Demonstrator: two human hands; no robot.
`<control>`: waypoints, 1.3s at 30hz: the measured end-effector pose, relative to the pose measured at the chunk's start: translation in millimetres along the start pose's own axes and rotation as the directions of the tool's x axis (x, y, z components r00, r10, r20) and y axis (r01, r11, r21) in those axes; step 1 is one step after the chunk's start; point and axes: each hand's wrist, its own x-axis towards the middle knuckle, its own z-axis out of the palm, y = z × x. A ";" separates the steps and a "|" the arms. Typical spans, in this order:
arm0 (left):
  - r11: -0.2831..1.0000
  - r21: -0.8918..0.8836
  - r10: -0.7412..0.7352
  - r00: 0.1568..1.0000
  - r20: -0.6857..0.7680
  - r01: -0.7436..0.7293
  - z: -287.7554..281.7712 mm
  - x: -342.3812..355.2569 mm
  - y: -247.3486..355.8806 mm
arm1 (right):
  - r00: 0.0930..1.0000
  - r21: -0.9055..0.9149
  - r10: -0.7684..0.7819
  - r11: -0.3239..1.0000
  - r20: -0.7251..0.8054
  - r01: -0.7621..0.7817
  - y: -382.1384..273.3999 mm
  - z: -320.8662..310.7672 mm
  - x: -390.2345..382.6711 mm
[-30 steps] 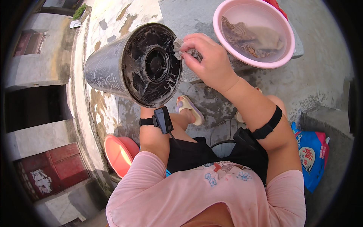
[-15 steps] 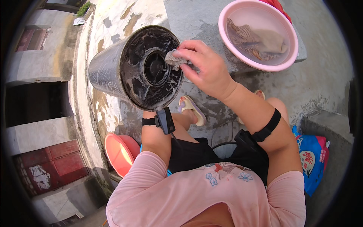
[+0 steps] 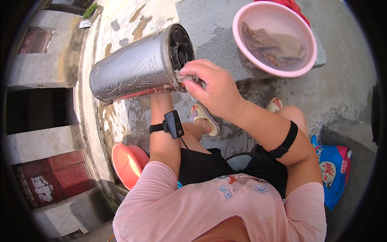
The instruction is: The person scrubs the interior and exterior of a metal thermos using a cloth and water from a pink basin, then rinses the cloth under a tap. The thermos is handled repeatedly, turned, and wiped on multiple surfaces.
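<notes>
A soapy silver metal cylinder (image 3: 127, 66) lies sideways across the upper middle, its dark end with an inner ring turned partly right. My right hand (image 3: 211, 86) pinches a crumpled greyish cloth (image 3: 179, 77) against the rim at that end. My left forearm (image 3: 162, 105) rises beneath the cylinder; the hand and fingers are hidden behind it.
A pink basin (image 3: 236, 38) of water and soaking fabric stands on a stone slab (image 3: 207, 30). An orange-pink tub (image 3: 121, 165) is at my left. A blue bag (image 3: 336, 169) lies at my right beside a concrete ledge (image 3: 350, 131). My sandalled feet are below.
The cylinder has swung so that its side now faces me and its dark end faces more to the right. My right hand and the cloth have moved down to the rim.
</notes>
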 end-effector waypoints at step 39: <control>0.990 0.134 -0.058 0.996 0.071 0.048 35.4 -10.9 3.7 | 0.878 -0.239 -0.475 0.847 0.062 0.475 24.4 -16.9 9.3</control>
